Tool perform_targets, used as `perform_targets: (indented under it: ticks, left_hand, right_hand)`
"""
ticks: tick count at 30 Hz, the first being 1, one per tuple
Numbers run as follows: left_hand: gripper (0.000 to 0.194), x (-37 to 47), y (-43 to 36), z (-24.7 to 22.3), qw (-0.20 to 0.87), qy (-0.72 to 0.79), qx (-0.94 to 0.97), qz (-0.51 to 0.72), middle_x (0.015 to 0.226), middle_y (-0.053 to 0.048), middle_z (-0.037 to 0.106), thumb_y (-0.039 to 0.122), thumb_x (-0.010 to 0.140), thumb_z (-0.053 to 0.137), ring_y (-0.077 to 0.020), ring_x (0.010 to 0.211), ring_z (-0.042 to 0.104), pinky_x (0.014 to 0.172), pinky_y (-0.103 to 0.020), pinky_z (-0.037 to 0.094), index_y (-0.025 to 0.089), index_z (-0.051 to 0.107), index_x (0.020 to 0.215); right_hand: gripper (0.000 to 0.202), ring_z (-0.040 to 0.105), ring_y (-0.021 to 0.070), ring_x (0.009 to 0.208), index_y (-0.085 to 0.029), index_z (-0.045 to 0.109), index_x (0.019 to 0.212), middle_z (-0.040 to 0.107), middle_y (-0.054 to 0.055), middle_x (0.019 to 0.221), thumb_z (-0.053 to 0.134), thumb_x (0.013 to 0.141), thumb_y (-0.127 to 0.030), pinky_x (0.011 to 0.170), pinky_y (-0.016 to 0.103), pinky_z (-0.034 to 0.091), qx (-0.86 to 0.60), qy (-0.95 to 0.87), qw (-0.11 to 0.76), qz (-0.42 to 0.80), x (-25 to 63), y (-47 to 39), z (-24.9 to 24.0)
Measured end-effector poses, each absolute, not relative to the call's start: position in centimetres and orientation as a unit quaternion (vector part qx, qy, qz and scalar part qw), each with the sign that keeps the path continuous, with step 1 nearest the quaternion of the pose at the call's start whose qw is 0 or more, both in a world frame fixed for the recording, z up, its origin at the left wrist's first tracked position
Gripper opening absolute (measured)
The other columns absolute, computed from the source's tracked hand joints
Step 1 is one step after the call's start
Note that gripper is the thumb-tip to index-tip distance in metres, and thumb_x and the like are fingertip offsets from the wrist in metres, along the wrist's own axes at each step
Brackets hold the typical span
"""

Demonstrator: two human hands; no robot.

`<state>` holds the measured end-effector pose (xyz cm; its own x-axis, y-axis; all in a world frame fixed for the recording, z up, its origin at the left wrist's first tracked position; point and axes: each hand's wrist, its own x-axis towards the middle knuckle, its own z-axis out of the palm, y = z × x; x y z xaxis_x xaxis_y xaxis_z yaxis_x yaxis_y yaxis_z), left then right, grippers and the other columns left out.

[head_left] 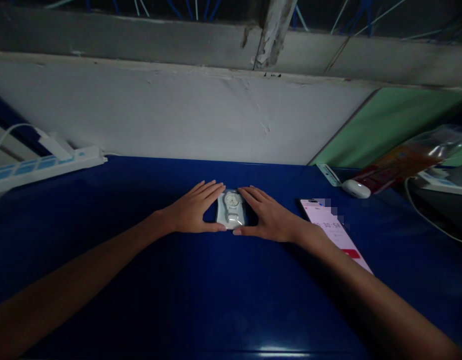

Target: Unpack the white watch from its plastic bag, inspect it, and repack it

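Observation:
A white wristwatch (232,201) with a round dial lies in a clear plastic packet (220,216) on the blue tabletop. My left hand (193,210) grips the packet's left side, fingertips at its far edge and thumb at the near edge. On the other side, my right hand (270,215) holds it in the same way, its thumb close to the left one. The fingers of both hands are stretched fairly straight, with a gap between each palm and the packet.
Right of my hands lies a phone (338,232) with a lit screen, partly behind my right forearm. Beyond it are a capped bottle (399,162) on its side and a small card (328,175). A white power strip (46,167) sits at the left, below a pale wall (178,110).

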<state>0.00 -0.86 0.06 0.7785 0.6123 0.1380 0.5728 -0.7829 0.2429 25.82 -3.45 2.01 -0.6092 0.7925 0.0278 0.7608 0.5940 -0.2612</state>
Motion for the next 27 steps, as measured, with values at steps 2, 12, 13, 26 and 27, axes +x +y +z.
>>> perform_targets:
  ticks: [2, 12, 13, 26, 27]
  left_hand:
    - [0.105, -0.2, -0.8, -0.1, 0.096, 0.318, 0.937, 0.108, 0.160, -0.022, 0.024, 0.077, 0.083, 0.051, -0.0334, 0.149, 0.020, 0.121, -0.050, 0.017, 0.008, 0.020, 0.155]
    - [0.109, 0.1, -1.7, 0.0, 0.064, 0.330, 0.938, 0.081, 0.158, -0.025, 0.026, 0.081, 0.082, 0.047, -0.0357, 0.149, 0.021, 0.121, -0.049, 0.017, 0.004, 0.021, 0.154]
    - [0.107, 0.1, -1.8, 0.0, 0.063, 0.331, 0.938, 0.080, 0.158, -0.024, 0.025, 0.080, 0.083, 0.046, -0.0357, 0.149, 0.020, 0.121, -0.049, 0.017, 0.004, 0.020, 0.154]
    - [0.100, 0.4, -2.1, 0.0, 0.079, 0.329, 0.935, 0.101, 0.159, -0.024, 0.023, 0.072, 0.087, 0.049, -0.0364, 0.150, 0.017, 0.120, -0.054, 0.016, 0.007, 0.016, 0.155]
    - [0.100, 0.4, -2.1, 0.0, 0.081, 0.329, 0.935, 0.103, 0.159, -0.023, 0.023, 0.072, 0.087, 0.050, -0.0366, 0.149, 0.017, 0.120, -0.054, 0.016, 0.007, 0.016, 0.155]
  right_hand:
    - [0.116, 0.023, 0.0421, 0.147, 0.000, 0.027, 0.154, 0.031, 0.027, 0.157, 0.058, 0.074, -0.079, 0.118, 0.057, 0.027, -0.447, -0.883, 0.065, 0.126, 25.8, -3.6, 1.6]
    - [0.116, 0.015, 0.0381, 0.149, -0.003, 0.012, 0.157, 0.018, 0.024, 0.161, 0.052, 0.079, -0.079, 0.120, 0.054, 0.022, -0.446, -0.878, 0.060, 0.162, 26.8, -4.0, 1.2]
    - [0.113, 0.016, 0.0379, 0.149, -0.005, 0.012, 0.157, 0.019, 0.023, 0.161, 0.052, 0.080, -0.077, 0.120, 0.055, 0.023, -0.440, -0.880, 0.066, 0.164, 27.0, -4.0, 1.2]
    - [0.113, 0.027, 0.0416, 0.145, -0.010, 0.012, 0.158, 0.027, 0.022, 0.159, 0.067, 0.078, -0.066, 0.115, 0.060, 0.033, -0.410, -0.890, 0.108, 0.169, 28.0, -3.5, 1.0]
    - [0.112, 0.029, 0.0416, 0.144, -0.011, 0.012, 0.159, 0.028, 0.021, 0.159, 0.067, 0.078, -0.065, 0.115, 0.060, 0.033, -0.409, -0.890, 0.111, 0.170, 28.1, -3.4, 1.1]
